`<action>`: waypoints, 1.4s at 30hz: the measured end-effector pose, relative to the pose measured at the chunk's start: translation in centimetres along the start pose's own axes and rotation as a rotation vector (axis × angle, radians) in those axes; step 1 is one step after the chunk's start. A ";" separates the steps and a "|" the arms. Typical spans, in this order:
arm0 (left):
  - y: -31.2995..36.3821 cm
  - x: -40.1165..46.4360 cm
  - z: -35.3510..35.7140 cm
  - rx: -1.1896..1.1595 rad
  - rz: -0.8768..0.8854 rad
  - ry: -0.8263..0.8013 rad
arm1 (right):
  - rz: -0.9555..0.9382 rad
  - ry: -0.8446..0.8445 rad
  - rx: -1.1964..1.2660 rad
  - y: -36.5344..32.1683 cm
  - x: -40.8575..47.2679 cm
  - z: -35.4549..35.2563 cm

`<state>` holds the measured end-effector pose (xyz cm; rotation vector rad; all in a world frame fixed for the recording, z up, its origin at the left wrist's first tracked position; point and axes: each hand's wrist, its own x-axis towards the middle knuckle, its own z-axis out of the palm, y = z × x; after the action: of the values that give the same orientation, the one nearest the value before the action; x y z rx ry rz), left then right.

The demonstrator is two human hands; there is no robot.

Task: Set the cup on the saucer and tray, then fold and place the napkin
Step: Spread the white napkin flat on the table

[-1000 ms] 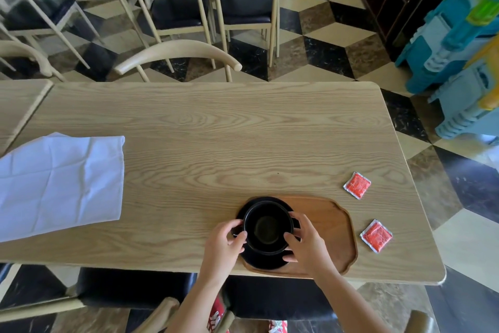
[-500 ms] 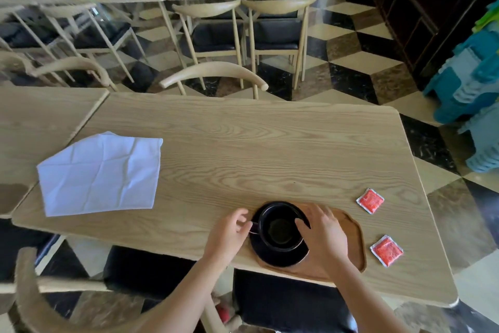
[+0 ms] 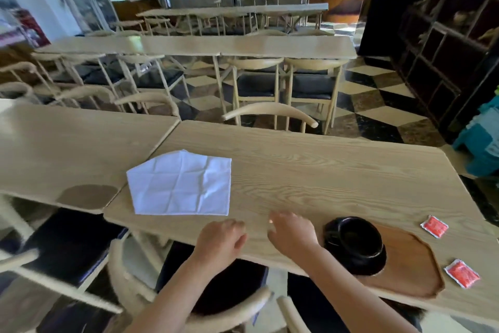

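Observation:
A black cup (image 3: 359, 239) stands on a black saucer (image 3: 374, 264), which rests on the left end of a brown wooden tray (image 3: 405, 265) at the table's near edge. A white napkin (image 3: 181, 184) lies spread flat and creased on the table's left part. My left hand (image 3: 220, 241) hovers at the near table edge just below the napkin, fingers loosely curled, holding nothing. My right hand (image 3: 293, 232) is over the table left of the cup, fingers apart and empty, a short gap from the saucer.
Two red sachets (image 3: 434, 226) (image 3: 462, 273) lie right of the tray. A second table (image 3: 67, 149) adjoins on the left. Chair backs (image 3: 270, 111) stand along the far side and one (image 3: 167, 303) is below me. Blue plastic items (image 3: 483, 141) sit at the right.
Both hands let go of the cup and saucer and moved left toward the napkin. The camera turned up and left, so the napkin sits nearer the centre.

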<state>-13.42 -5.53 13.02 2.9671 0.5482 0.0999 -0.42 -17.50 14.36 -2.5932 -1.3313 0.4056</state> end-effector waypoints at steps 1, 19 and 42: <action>-2.1 -1.6 -0.6 -0.008 -0.004 0.008 | -0.010 0.003 0.009 -2.2 0.1 0.8; -24.5 -7.0 -0.3 0.029 -0.197 -0.002 | -0.163 0.045 -0.099 -18.0 10.2 8.9; -33.0 5.0 9.9 0.113 -0.024 -0.183 | -0.241 0.062 -0.294 -15.5 22.1 19.4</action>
<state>-19.49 25.74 -0.92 3.0337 0.5835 -0.2099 -6.29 10.43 -2.69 -2.5937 -1.7714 0.0943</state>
